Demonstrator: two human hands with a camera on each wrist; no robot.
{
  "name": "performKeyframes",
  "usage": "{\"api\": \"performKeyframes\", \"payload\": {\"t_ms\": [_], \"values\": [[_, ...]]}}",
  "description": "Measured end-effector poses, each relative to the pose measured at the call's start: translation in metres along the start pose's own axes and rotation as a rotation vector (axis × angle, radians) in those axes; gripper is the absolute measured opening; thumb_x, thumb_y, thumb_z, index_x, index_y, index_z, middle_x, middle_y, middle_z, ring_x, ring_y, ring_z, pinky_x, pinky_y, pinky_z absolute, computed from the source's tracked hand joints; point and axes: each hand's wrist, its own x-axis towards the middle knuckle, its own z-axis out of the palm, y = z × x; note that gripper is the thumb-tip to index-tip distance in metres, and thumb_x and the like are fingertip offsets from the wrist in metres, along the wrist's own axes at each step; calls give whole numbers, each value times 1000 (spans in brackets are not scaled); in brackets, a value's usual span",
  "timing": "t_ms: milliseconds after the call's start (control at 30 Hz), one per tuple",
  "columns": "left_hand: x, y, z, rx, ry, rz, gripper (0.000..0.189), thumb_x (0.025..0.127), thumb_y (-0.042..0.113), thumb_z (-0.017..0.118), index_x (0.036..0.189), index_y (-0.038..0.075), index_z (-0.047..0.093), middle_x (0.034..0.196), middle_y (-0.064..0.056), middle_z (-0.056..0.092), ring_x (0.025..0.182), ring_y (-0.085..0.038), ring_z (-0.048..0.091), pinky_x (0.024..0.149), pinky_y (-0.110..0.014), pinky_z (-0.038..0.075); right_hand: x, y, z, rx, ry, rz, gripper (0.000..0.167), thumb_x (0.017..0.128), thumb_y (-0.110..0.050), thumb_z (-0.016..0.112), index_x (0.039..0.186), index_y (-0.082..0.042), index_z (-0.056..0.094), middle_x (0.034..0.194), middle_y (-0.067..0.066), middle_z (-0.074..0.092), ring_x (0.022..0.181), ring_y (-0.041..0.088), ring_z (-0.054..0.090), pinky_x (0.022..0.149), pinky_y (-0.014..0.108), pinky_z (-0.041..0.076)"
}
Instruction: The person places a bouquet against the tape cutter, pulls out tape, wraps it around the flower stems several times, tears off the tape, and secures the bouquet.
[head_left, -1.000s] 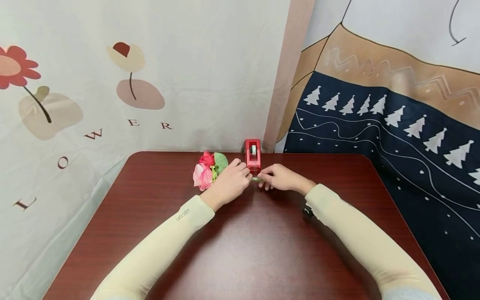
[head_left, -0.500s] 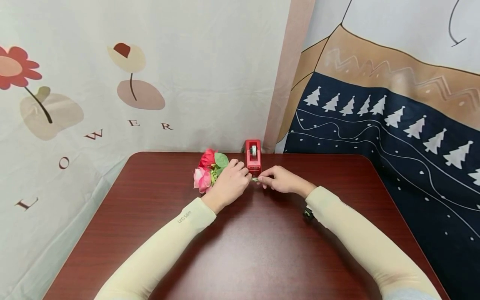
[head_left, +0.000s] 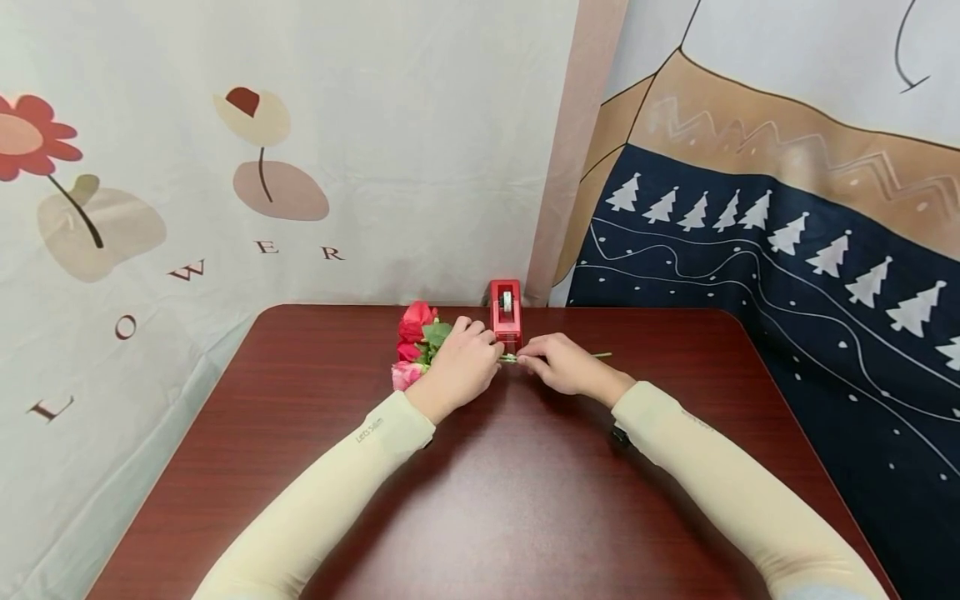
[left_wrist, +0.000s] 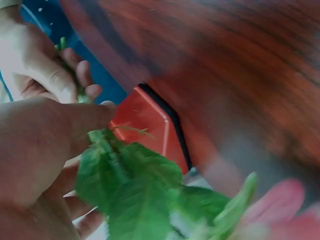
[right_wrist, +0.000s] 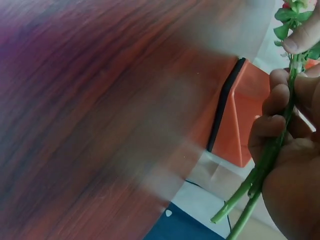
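A bunch of red and pink roses (head_left: pixel 415 329) lies sideways above the table, blooms to the left. My left hand (head_left: pixel 467 358) pinches its stems just below the green leaves (left_wrist: pixel 137 200). Farther down, my right hand (head_left: pixel 566 364) curls its fingers round the green stems (right_wrist: pixel 262 167), whose cut ends stick out past the palm in the right wrist view. Between the two hands a pale shiny patch (right_wrist: pixel 298 63), like clear tape, shows on the stems. Right behind the hands stands a red tape dispenser (head_left: pixel 506 310) with a roll in it.
The dark red wooden table (head_left: pixel 510 500) ends at a back edge just behind the dispenser. A white printed curtain (head_left: pixel 420 150) and a dark blue cloth with white trees (head_left: pixel 750 250) hang beyond it.
The bunch has turned about its stems: the red roses show more and the pink one sits lower. Stem ends now stick out to the right of my right hand, whose fingers have curled in.
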Motion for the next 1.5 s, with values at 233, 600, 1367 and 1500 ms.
{"api": "performKeyframes", "payload": {"t_ms": [233,600,1367,1500], "values": [[11,-2,-12,-173,-122,-33,19,102,33,79,112,18,87,114,-2,83,108,-27,67,103,-47,44,-4,-1,1,-95,32,-44,21,106,-12,73,124,-9,84,100,2,77,87,13,64,87,36,62],[23,-12,-10,-360,-312,-79,25,110,32,66,122,22,87,116,6,86,116,-21,76,109,-49,40,-7,0,2,-157,90,-78,27,106,-11,73,132,-9,81,102,3,76,87,13,64,84,33,62],[24,-12,-2,-279,-261,-6,19,109,23,69,102,18,86,103,0,85,105,-23,77,103,-47,42,-3,0,10,-144,147,-32,24,109,-17,71,127,-7,83,103,4,76,86,14,65,79,34,59],[21,-9,0,-154,-158,55,19,104,20,72,89,17,81,95,-3,83,99,-27,75,100,-46,46,1,-2,7,-137,133,-14,25,111,-19,65,124,-7,83,106,5,78,90,16,70,85,37,61]]}}
